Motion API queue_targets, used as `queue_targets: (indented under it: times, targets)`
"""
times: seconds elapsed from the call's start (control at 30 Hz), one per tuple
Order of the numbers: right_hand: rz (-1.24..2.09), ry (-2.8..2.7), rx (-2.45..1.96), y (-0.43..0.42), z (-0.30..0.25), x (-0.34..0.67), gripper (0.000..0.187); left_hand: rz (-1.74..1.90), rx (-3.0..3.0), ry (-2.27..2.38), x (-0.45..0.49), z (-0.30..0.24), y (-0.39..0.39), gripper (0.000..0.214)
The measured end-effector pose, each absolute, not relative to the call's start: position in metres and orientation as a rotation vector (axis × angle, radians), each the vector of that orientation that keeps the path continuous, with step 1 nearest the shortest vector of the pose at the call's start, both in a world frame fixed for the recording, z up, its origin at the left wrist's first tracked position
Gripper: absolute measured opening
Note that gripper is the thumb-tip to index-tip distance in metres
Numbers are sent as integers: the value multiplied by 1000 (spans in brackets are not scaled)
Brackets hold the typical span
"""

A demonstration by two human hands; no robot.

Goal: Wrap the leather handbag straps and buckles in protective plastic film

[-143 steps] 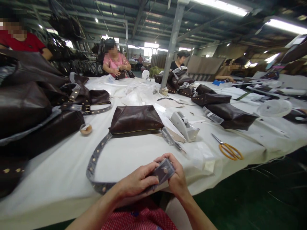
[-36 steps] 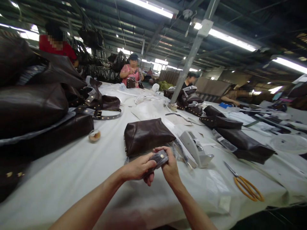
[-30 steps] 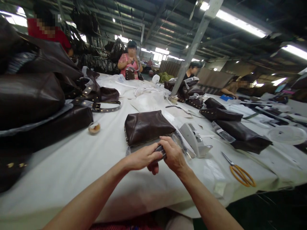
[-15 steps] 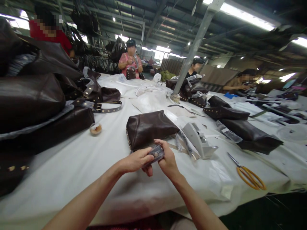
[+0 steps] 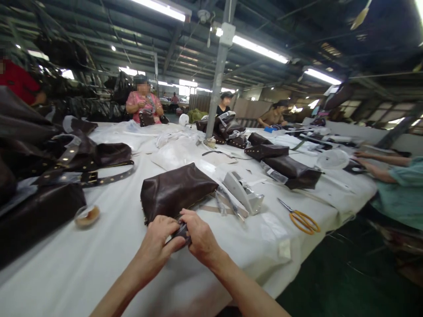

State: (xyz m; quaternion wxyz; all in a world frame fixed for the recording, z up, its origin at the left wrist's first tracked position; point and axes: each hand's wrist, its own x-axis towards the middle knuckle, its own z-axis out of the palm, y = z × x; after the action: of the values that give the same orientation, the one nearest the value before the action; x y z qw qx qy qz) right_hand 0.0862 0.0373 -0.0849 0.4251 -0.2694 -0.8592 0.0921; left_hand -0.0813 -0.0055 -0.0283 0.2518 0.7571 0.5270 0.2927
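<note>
Both my hands are together over the front of the table. The fingers of my left hand (image 5: 161, 241) and my right hand (image 5: 201, 237) are closed around a dark leather strap (image 5: 183, 234), folded short, with a stud on it. Much of the strap is hidden by the fingers. Just beyond them a dark brown leather bag (image 5: 175, 188) lies on its side, studs along its left edge. A grey tape dispenser (image 5: 243, 193) stands right of the bag, beside thin plastic-wrapped strips (image 5: 231, 207).
Orange-handled scissors (image 5: 302, 221) lie to the right on the white-covered table (image 5: 112, 268). A small round container (image 5: 87, 216) and piled brown bags (image 5: 42, 215) are at left. More bags (image 5: 291, 169) lie beyond the dispenser. A metal post (image 5: 216, 83) rises mid-table. A co-worker's arms (image 5: 380, 165) reach in from the right.
The view has swung right, so things sit further left and the right-hand co-worker appears. My hands have turned and closed more tightly over the strap, which now shows less.
</note>
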Motion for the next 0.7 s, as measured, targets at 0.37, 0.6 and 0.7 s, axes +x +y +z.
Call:
queue_targets:
  times: [0.37,0.6,0.7]
  targets:
    - [657,-1594,-1659,141,-68,238,24,779,1855,1298,-100,-43,-13,28]
    - [1207,-1529,-1641,166,-71,231,24,777,1866,1327,-107,-30,-23,34]
    - [1366,-1434,-1608,167,-67,228,33,757,1893,1390,-104,-25,-29,31]
